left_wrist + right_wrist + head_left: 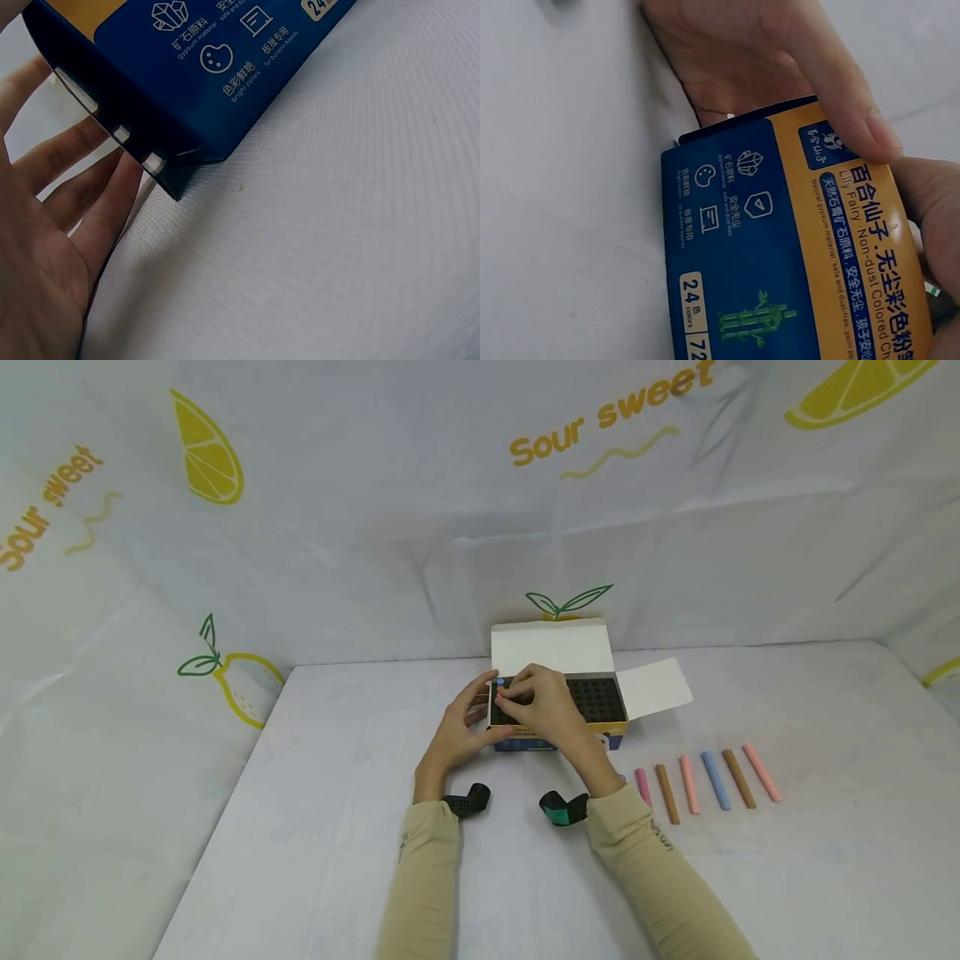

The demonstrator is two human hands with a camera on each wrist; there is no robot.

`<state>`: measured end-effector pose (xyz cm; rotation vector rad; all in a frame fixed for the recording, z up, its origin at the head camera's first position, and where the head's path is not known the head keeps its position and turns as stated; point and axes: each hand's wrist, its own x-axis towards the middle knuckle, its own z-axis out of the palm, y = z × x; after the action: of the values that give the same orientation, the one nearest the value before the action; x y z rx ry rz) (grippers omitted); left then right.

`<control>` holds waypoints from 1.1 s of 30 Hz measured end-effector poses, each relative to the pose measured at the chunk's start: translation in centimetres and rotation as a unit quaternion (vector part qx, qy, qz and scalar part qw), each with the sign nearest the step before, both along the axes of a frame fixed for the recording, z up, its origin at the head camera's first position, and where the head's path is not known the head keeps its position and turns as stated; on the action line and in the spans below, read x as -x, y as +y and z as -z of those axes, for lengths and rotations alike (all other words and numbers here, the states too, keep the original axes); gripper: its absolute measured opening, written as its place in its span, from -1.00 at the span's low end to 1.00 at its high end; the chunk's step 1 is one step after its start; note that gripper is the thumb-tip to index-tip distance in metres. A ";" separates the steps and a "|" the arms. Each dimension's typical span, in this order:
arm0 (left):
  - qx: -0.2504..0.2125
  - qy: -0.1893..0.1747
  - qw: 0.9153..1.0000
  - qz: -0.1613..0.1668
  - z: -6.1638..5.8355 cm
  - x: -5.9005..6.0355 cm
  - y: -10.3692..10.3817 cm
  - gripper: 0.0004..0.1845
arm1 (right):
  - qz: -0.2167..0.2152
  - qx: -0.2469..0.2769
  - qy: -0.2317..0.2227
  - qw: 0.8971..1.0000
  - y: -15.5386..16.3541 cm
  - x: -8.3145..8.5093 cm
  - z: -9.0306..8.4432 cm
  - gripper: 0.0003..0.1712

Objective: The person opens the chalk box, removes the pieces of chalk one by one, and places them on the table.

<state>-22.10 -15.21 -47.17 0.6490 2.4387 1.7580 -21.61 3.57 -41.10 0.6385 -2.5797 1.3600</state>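
A blue and yellow chalk box (531,743) stands with its lid raised, showing a dark insert (600,697) full of round holes. My left hand (459,727) grips the box's left end, thumb on the front face and fingers round the side; the right wrist view shows that thumb (855,112) on the yellow band. Over the left part of the insert, my right hand (551,703) pinches a small reddish chalk stick (500,692), mostly hidden by the fingertips. Just behind it, the blue end of another chalk stick (500,681) sticks up from the insert.
Right of the box, several chalk sticks lie in a row, among them a brown stick (667,794), a blue stick (716,781) and a peach stick (762,773). A white side flap (656,687) juts out rightward. Behind the table (322,827) hangs a lemon-printed cloth (375,568).
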 end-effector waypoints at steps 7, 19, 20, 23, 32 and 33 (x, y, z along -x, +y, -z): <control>-0.005 0.003 1.000 -0.009 0.2 -0.2 -0.1 -0.02 | 0.011 0.028 0.019 0.999 -0.2 0.0 -0.2 -0.77; -0.003 0.017 1.000 -0.011 0.5 -0.1 0.0 0.03 | 0.043 0.065 -0.001 0.997 -0.8 0.1 -0.9 -0.72; -0.003 0.017 1.000 -0.011 0.5 0.0 0.0 0.03 | 0.044 0.063 -0.004 0.997 -0.8 0.2 -0.8 -0.71; -0.001 0.019 1.000 -0.011 0.4 0.0 0.0 0.03 | 0.043 0.054 -0.014 0.998 -0.9 0.3 -0.7 -0.67; -0.004 0.023 1.000 -0.014 0.3 -0.1 -0.1 0.02 | 0.041 0.089 0.005 0.995 -1.0 0.1 -1.8 -0.69; -0.005 0.022 1.000 -0.016 0.3 -0.1 -0.1 0.02 | 0.042 0.094 0.010 0.995 -1.0 0.0 -2.1 -0.70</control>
<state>-21.96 -15.35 -47.47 0.6597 2.4831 1.7876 -21.60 2.53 -39.00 0.5032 -2.3952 1.5362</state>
